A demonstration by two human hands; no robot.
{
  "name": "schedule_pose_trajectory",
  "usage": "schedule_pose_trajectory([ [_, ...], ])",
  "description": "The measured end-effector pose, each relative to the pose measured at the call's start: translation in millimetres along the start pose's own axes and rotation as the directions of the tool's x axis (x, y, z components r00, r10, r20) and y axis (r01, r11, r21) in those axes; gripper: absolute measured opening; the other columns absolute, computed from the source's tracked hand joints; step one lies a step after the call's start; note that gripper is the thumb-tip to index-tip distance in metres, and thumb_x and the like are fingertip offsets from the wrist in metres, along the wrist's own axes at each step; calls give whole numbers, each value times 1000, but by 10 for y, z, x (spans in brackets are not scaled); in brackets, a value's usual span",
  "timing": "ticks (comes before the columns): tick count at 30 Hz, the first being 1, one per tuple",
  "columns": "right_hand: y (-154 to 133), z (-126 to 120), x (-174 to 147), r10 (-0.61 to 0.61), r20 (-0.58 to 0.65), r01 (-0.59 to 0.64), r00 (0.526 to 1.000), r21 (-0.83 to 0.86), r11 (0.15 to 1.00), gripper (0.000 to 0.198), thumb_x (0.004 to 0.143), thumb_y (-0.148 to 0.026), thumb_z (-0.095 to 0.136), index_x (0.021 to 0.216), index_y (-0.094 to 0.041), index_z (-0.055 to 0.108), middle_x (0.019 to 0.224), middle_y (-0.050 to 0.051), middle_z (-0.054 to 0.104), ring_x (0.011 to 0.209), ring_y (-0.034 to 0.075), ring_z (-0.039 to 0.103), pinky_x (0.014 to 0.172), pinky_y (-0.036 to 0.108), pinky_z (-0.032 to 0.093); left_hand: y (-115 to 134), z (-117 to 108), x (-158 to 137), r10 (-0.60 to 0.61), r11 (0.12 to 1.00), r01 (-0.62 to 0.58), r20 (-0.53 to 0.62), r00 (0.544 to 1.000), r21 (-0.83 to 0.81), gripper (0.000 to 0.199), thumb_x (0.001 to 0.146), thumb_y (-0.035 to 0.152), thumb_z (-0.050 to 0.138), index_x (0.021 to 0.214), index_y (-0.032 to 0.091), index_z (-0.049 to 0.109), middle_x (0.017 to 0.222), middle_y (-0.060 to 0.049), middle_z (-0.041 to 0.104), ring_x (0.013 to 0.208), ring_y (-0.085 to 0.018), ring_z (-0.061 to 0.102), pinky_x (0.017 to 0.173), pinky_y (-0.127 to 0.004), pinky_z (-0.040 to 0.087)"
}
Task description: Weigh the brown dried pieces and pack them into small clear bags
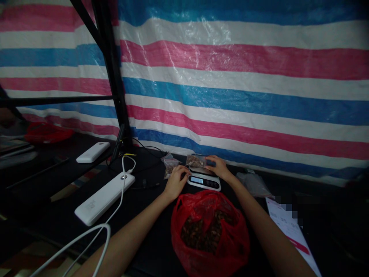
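A small white digital scale (203, 183) with a lit display sits on the black tabletop. A clear plastic bag of brown pieces (196, 161) lies at the scale's far side, over its platform. My left hand (176, 181) is at the scale's left edge, fingers bent and apart. At the bag's right end is my right hand (219, 168), with a gap between its thumb and fingers; whether it pinches the plastic is too dark to see. Another small clear bag (170, 164) lies beyond my left hand. In front of the scale stands an open red plastic bag (210, 234) full of brown pieces.
To the left lies a white power bank (103, 198) with a white cable. A second white power bank (93, 152) and a red bag (47, 132) lie farther left. Clear empty-looking bags (253, 184) and a printed sheet (291, 232) are at right. Striped sheeting (230, 92) hangs behind.
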State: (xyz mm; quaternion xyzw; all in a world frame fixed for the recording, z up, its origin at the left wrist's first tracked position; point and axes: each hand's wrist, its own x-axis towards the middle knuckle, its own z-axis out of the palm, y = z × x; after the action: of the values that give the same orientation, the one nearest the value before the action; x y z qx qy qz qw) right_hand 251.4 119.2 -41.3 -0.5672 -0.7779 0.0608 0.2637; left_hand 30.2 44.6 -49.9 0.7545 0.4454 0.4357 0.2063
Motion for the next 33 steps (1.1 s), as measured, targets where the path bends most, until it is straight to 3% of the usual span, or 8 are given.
schedule_pose_trajectory([
  [2, -22, 6, 6, -24, 10, 24, 1000, -5, 1000, 42, 66, -16, 61, 108, -26, 58, 115, 4, 54, 103, 21, 49, 84, 37, 37, -2, 5, 1, 5, 1000, -5, 5, 1000, -8, 20, 82, 21, 43, 81, 20, 63, 93, -4, 57, 96, -18, 49, 89, -35, 35],
  [5, -65, 6, -6, -46, 45, 49, 998, -55, 997, 35, 71, -15, 57, 103, -28, 60, 115, 2, 54, 102, 22, 47, 83, 38, 36, -2, 7, 1, 10, 1000, -10, 7, 1000, -14, 19, 82, 21, 44, 81, 20, 63, 92, -4, 57, 95, -18, 49, 88, -34, 35],
  [9, -103, -49, -62, -90, 49, 96, 995, -145, 985, 21, 79, -28, 48, 95, -30, 62, 112, 1, 56, 101, 22, 46, 80, 40, 34, -4, 6, -6, 11, 1000, -11, 7, 1000, -16, 20, 82, 21, 43, 81, 20, 63, 93, -4, 57, 95, -19, 49, 89, -34, 35],
  [13, -115, -117, -104, -142, 11, 141, 990, -225, 964, 24, 82, -40, 44, 94, -30, 61, 105, 2, 59, 96, 22, 46, 77, 38, 32, -18, 8, -4, 10, 1000, -10, 0, 1000, -28, 20, 82, 23, 43, 81, 19, 63, 93, -5, 57, 96, -19, 48, 88, -35, 35],
  [21, -181, -48, -94, -39, -80, 16, 996, -270, 963, 16, 75, -40, 54, 84, -28, 62, 94, 1, 60, 90, 20, 48, 74, 33, 30, -30, 14, -7, 1, 999, 0, 33, 999, -38, 25, 84, 28, 40, 81, 19, 63, 92, -5, 57, 94, -18, 49, 88, -33, 34],
  [28, -76, -209, -64, -1, 55, 14, 999, -222, 975, 14, 75, -31, 56, 82, -22, 63, 85, 2, 63, 83, 16, 55, 70, 25, 35, -43, 5, 10, -3, 1000, 3, 21, 1000, -22, 24, 84, 27, 41, 80, 19, 63, 92, -5, 58, 95, -19, 49, 88, -33, 34],
  [33, -114, -348, -84, 77, 117, -35, 990, -326, 945, 17, 76, -32, 54, 85, -22, 64, 89, 3, 66, 85, 18, 58, 70, 26, 37, -53, 6, 11, 5, 1000, -5, 36, 999, -20, 24, 84, 28, 41, 81, 19, 63, 92, -4, 58, 94, -18, 49, 88, -32, 33],
])
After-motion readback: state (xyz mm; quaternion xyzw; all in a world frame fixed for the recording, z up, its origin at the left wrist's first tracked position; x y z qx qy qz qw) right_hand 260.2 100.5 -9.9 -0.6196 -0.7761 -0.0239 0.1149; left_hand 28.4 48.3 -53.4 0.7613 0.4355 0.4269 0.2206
